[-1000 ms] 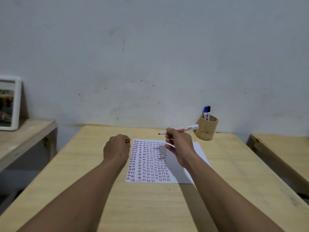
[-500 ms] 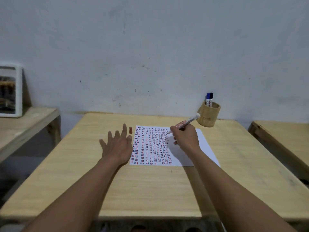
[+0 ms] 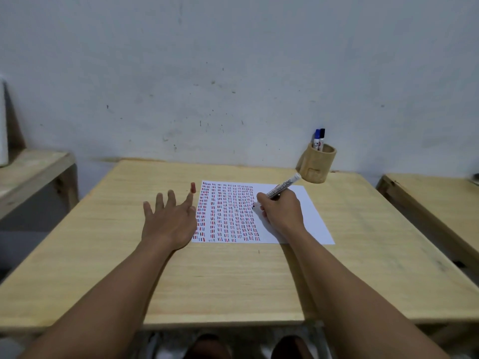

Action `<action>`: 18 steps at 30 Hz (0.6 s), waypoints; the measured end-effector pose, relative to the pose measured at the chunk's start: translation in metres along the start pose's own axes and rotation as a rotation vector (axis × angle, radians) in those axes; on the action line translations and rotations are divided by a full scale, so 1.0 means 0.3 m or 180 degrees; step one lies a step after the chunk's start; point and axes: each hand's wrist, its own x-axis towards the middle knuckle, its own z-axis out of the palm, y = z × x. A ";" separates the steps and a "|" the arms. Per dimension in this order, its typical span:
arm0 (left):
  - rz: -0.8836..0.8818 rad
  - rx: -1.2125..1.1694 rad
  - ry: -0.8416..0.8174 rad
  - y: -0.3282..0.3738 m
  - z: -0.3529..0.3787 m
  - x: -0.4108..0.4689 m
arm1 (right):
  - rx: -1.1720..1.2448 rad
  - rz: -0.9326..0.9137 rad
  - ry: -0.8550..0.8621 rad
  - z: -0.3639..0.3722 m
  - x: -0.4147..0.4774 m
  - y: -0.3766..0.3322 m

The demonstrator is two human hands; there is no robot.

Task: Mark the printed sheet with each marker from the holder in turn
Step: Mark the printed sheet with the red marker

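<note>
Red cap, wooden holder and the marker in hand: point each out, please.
red cap (image 3: 192,187), head view, middle of the cap standing on the table.
wooden holder (image 3: 316,164), head view, its front wall.
marker (image 3: 283,188), head view, its white barrel above the right hand (image 3: 281,212).

Light is dim and even, cool grey on the wall (image 3: 233,60) — no glare anywhere. Shadows are soft: a faint one lies under the right hand (image 3: 281,212) on the printed sheet (image 3: 305,216). Wide-angle distortion bows the table (image 3: 233,281) edges outward. The print on the sheet looks slightly smeared — possibly motion blur. Corners darken a little.
</note>
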 end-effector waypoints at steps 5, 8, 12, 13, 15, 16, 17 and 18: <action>-0.0006 -0.0010 -0.0007 -0.001 0.000 -0.002 | -0.0049 -0.0031 0.0012 0.004 0.010 0.004; -0.0004 -0.0015 -0.0015 -0.003 0.000 -0.001 | -0.0083 -0.0042 0.0017 0.008 0.014 0.007; -0.0009 -0.0047 -0.0025 -0.002 0.000 -0.001 | -0.0082 -0.0062 -0.0004 0.007 0.017 0.007; -0.0014 -0.0056 -0.0030 -0.003 0.000 0.000 | -0.0080 -0.0061 -0.0010 0.007 0.016 0.005; -0.0027 -0.0062 -0.0046 -0.003 0.000 -0.001 | -0.0099 -0.0047 -0.0007 0.005 0.012 0.002; -0.0027 -0.0057 -0.0051 -0.002 0.000 -0.001 | -0.0105 -0.0035 -0.0005 0.004 0.011 0.000; -0.0025 -0.0050 -0.0051 -0.002 -0.001 -0.001 | -0.0099 -0.0024 -0.0009 0.003 0.010 -0.002; -0.0021 -0.0053 -0.0046 -0.002 -0.001 -0.001 | -0.0091 -0.0012 -0.0008 0.003 0.008 -0.003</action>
